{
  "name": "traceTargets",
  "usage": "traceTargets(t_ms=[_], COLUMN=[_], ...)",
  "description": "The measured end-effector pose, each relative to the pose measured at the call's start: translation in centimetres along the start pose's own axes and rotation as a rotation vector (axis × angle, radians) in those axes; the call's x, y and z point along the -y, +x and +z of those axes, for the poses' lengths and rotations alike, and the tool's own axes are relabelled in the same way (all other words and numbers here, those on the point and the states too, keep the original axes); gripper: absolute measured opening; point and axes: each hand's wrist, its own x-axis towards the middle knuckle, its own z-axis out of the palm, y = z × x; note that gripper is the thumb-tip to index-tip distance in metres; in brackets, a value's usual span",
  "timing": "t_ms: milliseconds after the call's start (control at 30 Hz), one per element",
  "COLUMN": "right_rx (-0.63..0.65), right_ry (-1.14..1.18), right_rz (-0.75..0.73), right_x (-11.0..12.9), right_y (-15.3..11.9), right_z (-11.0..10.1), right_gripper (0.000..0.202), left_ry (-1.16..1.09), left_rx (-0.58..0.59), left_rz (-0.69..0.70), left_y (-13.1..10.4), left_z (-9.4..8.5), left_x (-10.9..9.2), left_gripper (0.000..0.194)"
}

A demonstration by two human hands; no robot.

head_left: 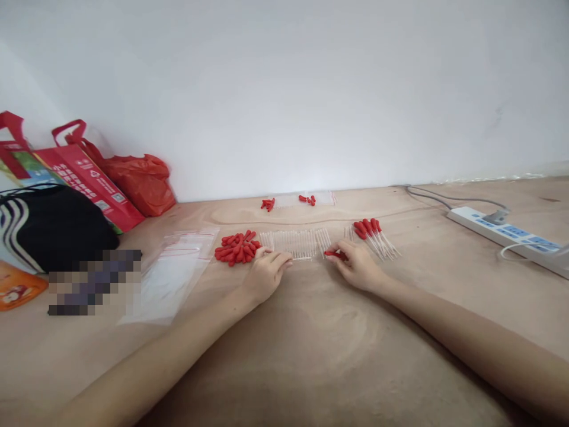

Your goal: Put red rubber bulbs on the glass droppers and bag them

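Observation:
My left hand (267,274) rests at the near left end of a row of thin clear tubes (296,244), its fingers stretched over their near ends. Just left of it lies a heap of red rubber bulbs (237,248). My right hand (358,265) pinches a red rubber bulb (334,255) at the right end of the row; whether a tube sits in this bulb I cannot tell. Beyond that hand, several droppers with red bulbs (368,228) lie fanned out, their clear tubes pointing towards me.
Flat clear zip bags (171,273) lie on the wooden table (306,356) at left. Farther back is another clear bag (288,200) with red bulbs. A power strip (511,234) with cables lies at right. Red bags (142,181) and a black bag (66,225) stand at left against the wall.

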Motion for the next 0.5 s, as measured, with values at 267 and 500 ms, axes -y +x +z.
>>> traceTargets(t_ms=[267,500], right_rx=[0.089,0.085], right_ry=[0.140,0.162], right_rz=[-0.073,-0.088], right_x=[1.7,1.7], right_y=[-0.1,-0.4], right_z=[2.2,2.0], right_gripper=[0.007,0.008], left_ry=[-0.026,-0.036], left_rx=[-0.005,-0.023], left_rz=[-0.013,0.026], left_y=[-0.8,-0.9], left_z=[0.5,0.6], left_x=[-0.1,0.0], left_gripper=[0.018,0.018])
